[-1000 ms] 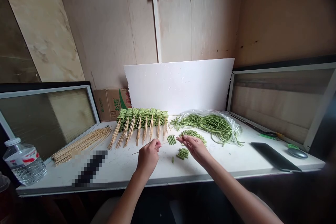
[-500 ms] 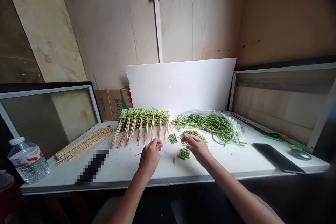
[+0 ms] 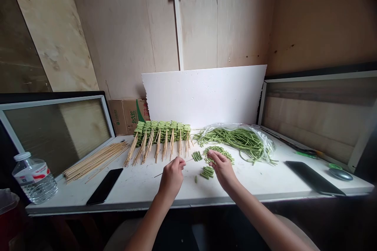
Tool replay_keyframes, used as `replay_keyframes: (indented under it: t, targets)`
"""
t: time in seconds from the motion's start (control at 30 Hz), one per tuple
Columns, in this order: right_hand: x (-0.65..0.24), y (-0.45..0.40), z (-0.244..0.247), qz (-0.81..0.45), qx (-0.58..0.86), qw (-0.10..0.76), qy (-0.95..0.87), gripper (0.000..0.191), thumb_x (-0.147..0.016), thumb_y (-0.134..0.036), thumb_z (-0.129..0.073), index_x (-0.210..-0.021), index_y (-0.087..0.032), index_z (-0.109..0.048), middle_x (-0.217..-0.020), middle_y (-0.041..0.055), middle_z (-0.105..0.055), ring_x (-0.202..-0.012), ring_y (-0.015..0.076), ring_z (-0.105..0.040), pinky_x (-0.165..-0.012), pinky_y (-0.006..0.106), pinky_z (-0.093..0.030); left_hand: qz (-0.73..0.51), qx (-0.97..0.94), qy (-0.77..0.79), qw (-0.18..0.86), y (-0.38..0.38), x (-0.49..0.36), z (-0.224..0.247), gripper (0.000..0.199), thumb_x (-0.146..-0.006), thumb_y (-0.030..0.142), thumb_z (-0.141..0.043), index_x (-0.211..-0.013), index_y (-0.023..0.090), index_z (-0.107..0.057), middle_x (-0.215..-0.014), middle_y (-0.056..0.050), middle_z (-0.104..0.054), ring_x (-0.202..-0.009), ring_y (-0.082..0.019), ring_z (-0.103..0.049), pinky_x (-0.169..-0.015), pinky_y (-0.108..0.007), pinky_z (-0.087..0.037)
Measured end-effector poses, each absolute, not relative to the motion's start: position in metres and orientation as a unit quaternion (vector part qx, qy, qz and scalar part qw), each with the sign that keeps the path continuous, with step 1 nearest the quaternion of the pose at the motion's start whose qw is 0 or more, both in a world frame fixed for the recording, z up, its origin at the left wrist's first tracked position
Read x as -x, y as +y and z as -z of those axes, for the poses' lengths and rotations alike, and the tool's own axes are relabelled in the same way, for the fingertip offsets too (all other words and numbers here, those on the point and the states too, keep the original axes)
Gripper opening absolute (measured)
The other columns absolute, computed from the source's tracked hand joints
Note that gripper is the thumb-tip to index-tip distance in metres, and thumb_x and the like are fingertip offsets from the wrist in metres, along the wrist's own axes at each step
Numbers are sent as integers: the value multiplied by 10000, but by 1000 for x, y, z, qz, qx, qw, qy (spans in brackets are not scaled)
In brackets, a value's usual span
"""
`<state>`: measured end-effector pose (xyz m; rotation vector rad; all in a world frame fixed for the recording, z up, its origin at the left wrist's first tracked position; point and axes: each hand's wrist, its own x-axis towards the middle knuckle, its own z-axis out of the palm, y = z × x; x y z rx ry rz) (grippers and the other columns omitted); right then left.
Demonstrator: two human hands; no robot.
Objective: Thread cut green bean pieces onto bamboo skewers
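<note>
My left hand [image 3: 172, 174] is closed around a thin bamboo skewer [image 3: 158, 175], whose blunt end sticks out toward the left. A row of several cut green bean pieces [image 3: 197, 156] is threaded crosswise near its other end. My right hand [image 3: 222, 168] is pinched just right of that row. What lies between its fingertips is too small to make out. Behind the right hand is a heap of cut bean pieces [image 3: 221, 150], partly hidden by the fingers. A smaller group of cut pieces [image 3: 207, 172] lies below, with one single piece [image 3: 196, 179] beside it.
Finished bean skewers [image 3: 163, 127] are stacked at the back, sticks toward me. Loose bamboo skewers [image 3: 96, 160], a phone [image 3: 105, 186] and a water bottle [image 3: 34, 178] are at left. Long beans [image 3: 235, 139] in plastic sit back right, near a dark tablet-like slab [image 3: 313, 178] and mouse [image 3: 341, 173].
Both hands have shifted slightly to the right, partly with the whole view. My right fingertips are a little lower. The left hand keeps its hold on the skewer.
</note>
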<state>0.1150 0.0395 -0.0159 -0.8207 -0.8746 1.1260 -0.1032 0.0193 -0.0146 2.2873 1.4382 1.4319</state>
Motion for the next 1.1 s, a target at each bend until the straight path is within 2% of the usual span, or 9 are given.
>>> replay_keyframes:
  t: [0.13, 0.47, 0.67, 0.8, 0.87, 1.0, 1.1]
  targets:
    - [-112, 37, 15, -512, 354, 684, -381, 294, -696, -486, -897, -873, -268, -810, -1023, 75, -712, -1015, 257, -622, -685, 296, -496, -481, -741, 467, 39, 18, 101, 15, 203, -944, 99, -453, -867, 210, -605, -776, -39, -710, -705, -179, -676, -651, -249, -467]
    - [-103, 35, 30, -471, 366, 685, -419, 317, -721, -490, -879, -912, -248, -806, -1009, 65, -736, -913, 240, -625, -747, 341, -480, -488, -738, 462, 62, 15, 93, 16, 212, -971, 150, -453, -861, 211, -624, -693, -10, -654, -642, -158, -628, -635, -232, -441]
    - [-102, 31, 25, -451, 370, 674, -452, 306, -736, -496, -871, -880, -235, -800, -980, 71, -750, -887, 240, -629, -746, 342, -478, -493, -732, 465, 64, 14, 91, 16, 192, -962, 152, -464, -871, 216, -620, -759, -26, -696, -692, -170, -658, -647, -238, -443]
    - [-116, 37, 17, -439, 391, 630, -507, 427, -810, -567, -786, -1117, -270, -796, -1169, 95, -748, -1051, 295, -651, -788, 371, -508, -496, -717, 485, 75, 22, 101, 16, 208, -996, 223, -447, -890, 216, -626, -717, -20, -675, -661, -180, -649, -639, -255, -442]
    - [-129, 44, 15, -392, 412, 601, -561, 444, -856, -590, -725, -1167, -279, -783, -1167, 99, -752, -1065, 309, -658, -807, 397, -516, -494, -705, 502, 86, 27, 108, 16, 225, -1009, 258, -438, -901, 214, -631, -705, -19, -671, -646, -184, -646, -619, -258, -434]
    - [-158, 62, 20, -277, 466, 495, -679, 328, -813, -569, -757, -863, -254, -834, -902, 101, -771, -829, 297, -649, -748, 421, -502, -489, -692, 522, 99, 35, 117, 18, 216, -1002, 264, -450, -907, 211, -636, -710, -18, -684, -634, -182, -646, -607, -259, -428]
    - [-171, 67, 26, -254, 471, 457, -710, 246, -692, -511, -855, -677, -271, -802, -724, 74, -724, -776, 287, -599, -757, 414, -485, -485, -690, 528, 99, 38, 119, 20, 210, -995, 260, -460, -901, 207, -640, -704, -17, -688, -628, -178, -643, -610, -261, -430]
